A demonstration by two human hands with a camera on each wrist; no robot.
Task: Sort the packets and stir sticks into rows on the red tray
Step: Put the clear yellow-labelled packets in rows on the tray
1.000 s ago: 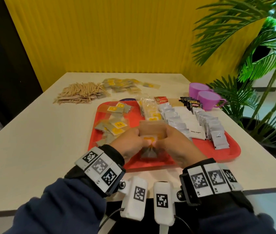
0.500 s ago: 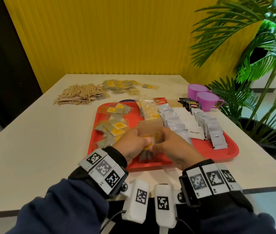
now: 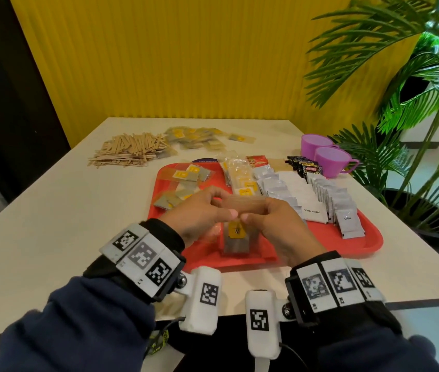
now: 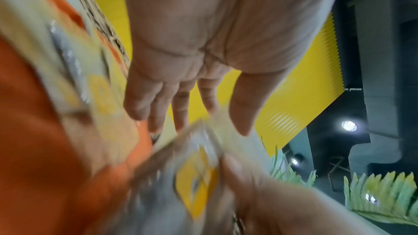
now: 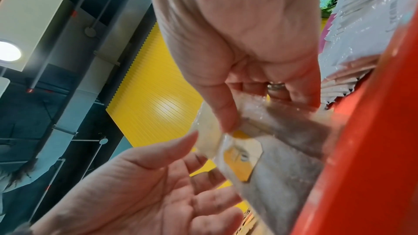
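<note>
Packet (image 3: 236,238) pinched by right hand (image 3: 277,226), left hand (image 3: 197,213) alongside, over red tray (image 3: 360,245)

A: Cups?
B: Two purple cups (image 3: 331,159), by the tabletop's right edge.
A: Trays?
B: One red tray (image 3: 368,242), carrying four rows of packets (image 3: 301,194).
A: Stir sticks?
B: One heap of stir sticks (image 3: 130,150) near the far left corner; too many to count.
A: And held?
B: One yellow-labelled packet (image 3: 236,237) shows between left hand (image 3: 199,210) and right hand (image 3: 274,224); any more behind it, I cannot tell.
</note>
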